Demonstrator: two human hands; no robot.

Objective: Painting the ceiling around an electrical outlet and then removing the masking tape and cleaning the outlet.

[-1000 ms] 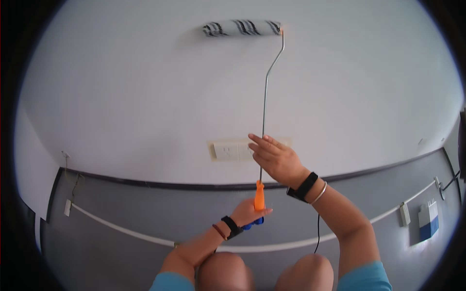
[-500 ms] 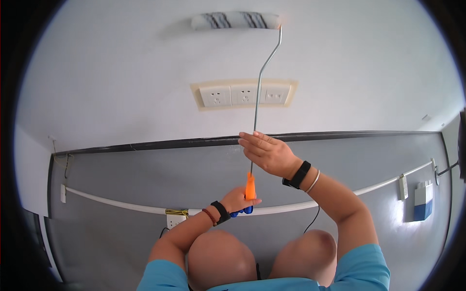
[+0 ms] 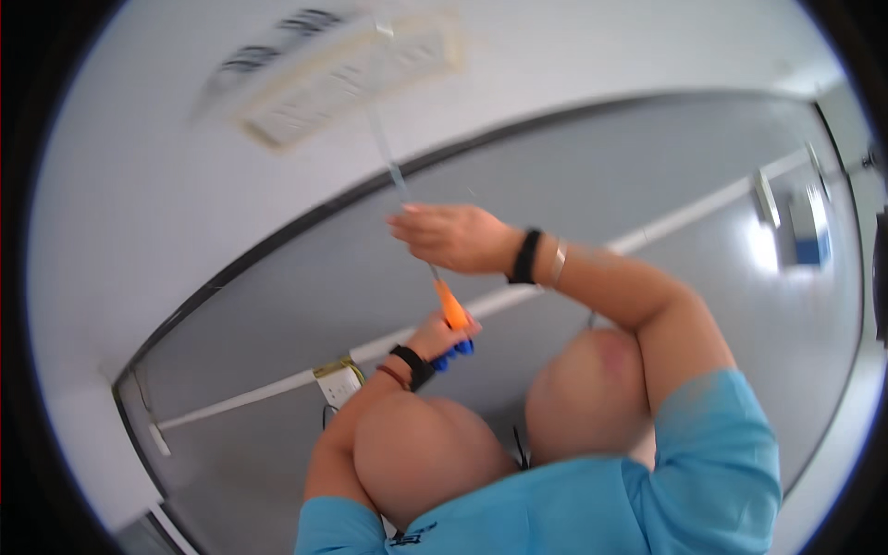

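A paint roller stretches up and away from me, its cover (image 3: 282,42) white with dark stripes and smeared by motion. The cover is against or close to the white wall, just above a strip of wall sockets (image 3: 347,83). My left hand (image 3: 442,335) is wrapped round the orange-and-blue handle (image 3: 451,305) at the near end. Farther up, my right hand (image 3: 455,239) lies across the thin metal rod with its fingers together; its thumb side is hidden, and it appears to hold the rod.
A dark skirting strip (image 3: 305,222) runs along the foot of the wall. On the grey floor lie a white cable trunking (image 3: 518,294), a power strip (image 3: 340,384) near my left forearm, and a blue-and-white box (image 3: 807,227) at the right. My bent knees are below my hands.
The view has tilted and shifted. The roller cover has come down toward the sockets, and both hands with the roller now slant up to the left. Both keep their places on it.
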